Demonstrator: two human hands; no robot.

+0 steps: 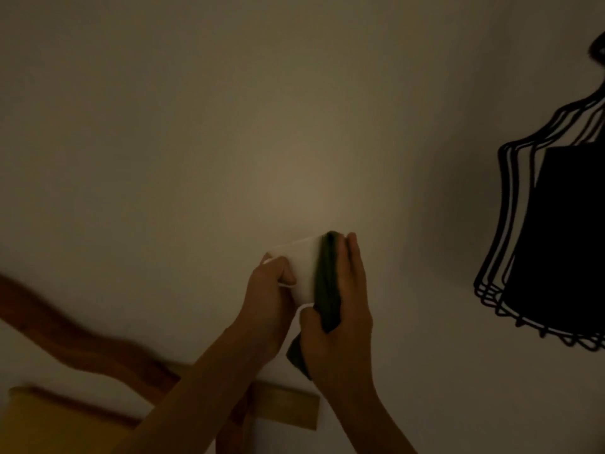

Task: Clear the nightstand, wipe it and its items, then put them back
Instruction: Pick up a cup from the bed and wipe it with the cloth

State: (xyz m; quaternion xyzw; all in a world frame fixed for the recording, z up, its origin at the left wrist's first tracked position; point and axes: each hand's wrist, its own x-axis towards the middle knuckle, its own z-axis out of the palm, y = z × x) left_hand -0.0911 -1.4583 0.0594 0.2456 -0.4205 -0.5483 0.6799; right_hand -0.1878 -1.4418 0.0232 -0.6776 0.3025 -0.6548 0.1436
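White item held up against the wall, cloth pressed to it; light is poor.

I see the left hand point(273, 283) with its grip closed on the left edge of a flat white item point(302, 268), which I cannot identify. The right hand point(340, 299) has its grip closed on a dark green cloth point(327, 283), laid flat against the item's right side, a tail hanging below the palm. Both are raised before the pale wall point(229, 126). Black wire hangers point(510, 224) hang at right. A wooden rail point(82, 335) crosses lower left.
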